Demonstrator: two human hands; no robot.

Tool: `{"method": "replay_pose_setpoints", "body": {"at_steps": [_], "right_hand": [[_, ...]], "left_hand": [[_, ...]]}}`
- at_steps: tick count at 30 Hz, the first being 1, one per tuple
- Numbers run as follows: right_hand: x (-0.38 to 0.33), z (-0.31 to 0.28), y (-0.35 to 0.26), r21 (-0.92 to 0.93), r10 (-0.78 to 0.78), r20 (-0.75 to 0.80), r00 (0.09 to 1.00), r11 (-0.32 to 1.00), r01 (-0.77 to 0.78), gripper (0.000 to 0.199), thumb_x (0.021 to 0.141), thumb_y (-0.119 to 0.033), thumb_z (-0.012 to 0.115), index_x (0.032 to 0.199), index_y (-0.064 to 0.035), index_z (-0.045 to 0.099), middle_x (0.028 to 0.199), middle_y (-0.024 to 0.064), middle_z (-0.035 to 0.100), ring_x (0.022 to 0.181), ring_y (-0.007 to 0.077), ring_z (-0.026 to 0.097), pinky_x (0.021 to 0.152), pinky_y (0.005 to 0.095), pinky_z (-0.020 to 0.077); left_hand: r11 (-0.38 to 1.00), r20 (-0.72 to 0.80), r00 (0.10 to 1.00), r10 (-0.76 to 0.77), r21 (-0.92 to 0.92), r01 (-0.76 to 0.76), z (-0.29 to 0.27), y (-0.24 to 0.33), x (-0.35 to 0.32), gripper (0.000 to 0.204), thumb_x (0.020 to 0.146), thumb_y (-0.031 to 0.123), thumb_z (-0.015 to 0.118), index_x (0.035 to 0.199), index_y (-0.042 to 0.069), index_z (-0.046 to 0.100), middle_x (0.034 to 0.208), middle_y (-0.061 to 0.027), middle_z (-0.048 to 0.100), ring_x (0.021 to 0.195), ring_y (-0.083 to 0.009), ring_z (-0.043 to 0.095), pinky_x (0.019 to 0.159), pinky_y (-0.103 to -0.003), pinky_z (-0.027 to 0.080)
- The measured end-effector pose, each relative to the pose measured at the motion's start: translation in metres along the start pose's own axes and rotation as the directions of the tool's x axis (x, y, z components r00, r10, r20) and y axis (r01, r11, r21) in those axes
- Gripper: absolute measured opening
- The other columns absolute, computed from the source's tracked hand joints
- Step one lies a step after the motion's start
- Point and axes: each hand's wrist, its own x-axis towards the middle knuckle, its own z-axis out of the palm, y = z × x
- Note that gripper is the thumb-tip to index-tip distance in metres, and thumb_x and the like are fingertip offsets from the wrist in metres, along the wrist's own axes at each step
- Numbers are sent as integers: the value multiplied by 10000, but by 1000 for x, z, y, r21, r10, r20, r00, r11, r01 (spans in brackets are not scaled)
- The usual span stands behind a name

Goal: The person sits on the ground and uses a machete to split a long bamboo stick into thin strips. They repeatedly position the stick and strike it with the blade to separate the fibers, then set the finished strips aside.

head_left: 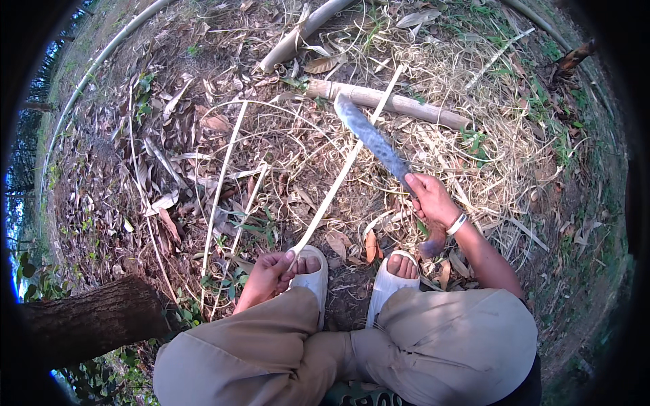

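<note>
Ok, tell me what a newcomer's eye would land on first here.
Likely the machete, angled up and left from the right hand. Next, the long pale bamboo strip, running from the left hand by the left sandal toward the top middle. Then the dark tree trunk at lower left.

A: Ground surface?
B: Brown soil [349, 298], littered with dry leaves [371, 245]; scattered green plants [143, 91].
A: Perimeter?
B: Thick trunk [95, 318], lower left; foliage [22, 176] along the left rim.
A: Lighting?
B: Daylight, sunlit patches and shade.
</note>
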Motion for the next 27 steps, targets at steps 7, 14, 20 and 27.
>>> {"method": "replay_pose_setpoints", "body": {"at_steps": [7, 14, 20, 27], "right_hand": [[-29, 40, 9, -114, -118, 121, 986, 985, 132, 371, 1038, -383, 462, 880, -57, 546, 541, -11, 497, 403, 73, 473, 390, 251, 401], [-21, 57, 2, -5, -79, 150, 986, 997, 81, 384, 1035, -417, 453, 870, -75, 514, 553, -17, 472, 428, 78, 470, 401, 256, 393], [-1, 49, -12, 287, 47, -98, 994, 958, -17, 416, 1036, -429, 444, 853, -60, 503, 555, 4, 485, 411, 111, 476, 393, 276, 415], [-29, 77, -6, -39, -184, 114, 976, 981, 190, 438, 1030, -412, 473, 805, -43, 548, 545, 27, 531, 416, 125, 511, 426, 328, 429]], "left_hand": [[999, -36, 999, 1, -35, -2, 3, 7, 10, 325, 1014, 276, 558, 828, 19, 627, 604, 26, 506, 445, -23, 368, 386, -188, 260], [998, 35, 999, 37, -61, -34, 12, 8, 22, 316, 1007, 290, 572, 799, 55, 605, 615, 36, 501, 451, -18, 348, 394, -189, 245], [999, 2, 1000, 27, -19, -27, 18, 12, 8, 356, 1026, 291, 533, 763, 52, 556, 597, 40, 445, 445, -22, 323, 388, -196, 214], [997, 55, 998, 35, -68, -31, 19, 6, 19, 347, 1005, 319, 574, 801, 43, 622, 608, 35, 496, 457, -20, 344, 408, -188, 233]]}}
